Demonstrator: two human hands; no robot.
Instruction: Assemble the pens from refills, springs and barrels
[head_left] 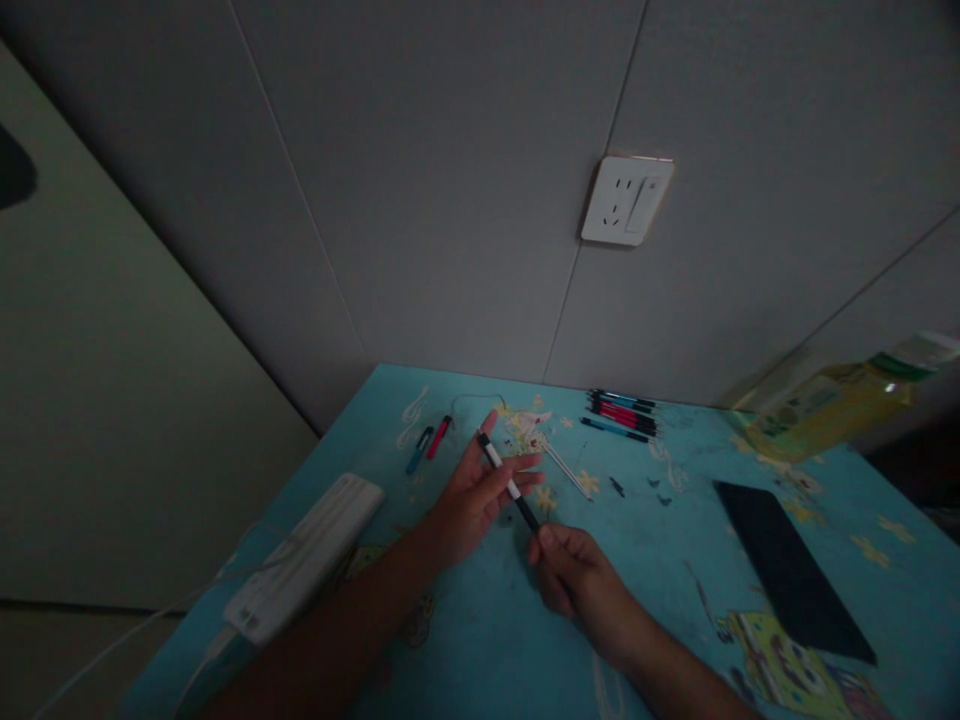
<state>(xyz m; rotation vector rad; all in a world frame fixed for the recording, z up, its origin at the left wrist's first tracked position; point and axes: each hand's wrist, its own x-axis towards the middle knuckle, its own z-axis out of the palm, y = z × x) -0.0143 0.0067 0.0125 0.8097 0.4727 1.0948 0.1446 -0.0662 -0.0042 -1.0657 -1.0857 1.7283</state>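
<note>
A black-and-white pen (513,489) slants up and to the left over the table. My right hand (574,580) pinches its lower end between thumb and fingers. Behind the pen's upper part is my left hand (472,500), its fingers stretched out and spread. Whether the left thumb touches the pen, I cannot tell. A slim white stick, like a pen or pencil (568,471), lies just beyond the left fingertips. Near it rests a small dark piece (617,487).
A red pen (439,437) and a blue pen cap (420,450) lie at the back left. Several pens (622,415) sit by the wall. A white power strip (304,560) with cables is at left; a dark flat slab (795,570) and yellow-liquid bottle (832,405) are at right.
</note>
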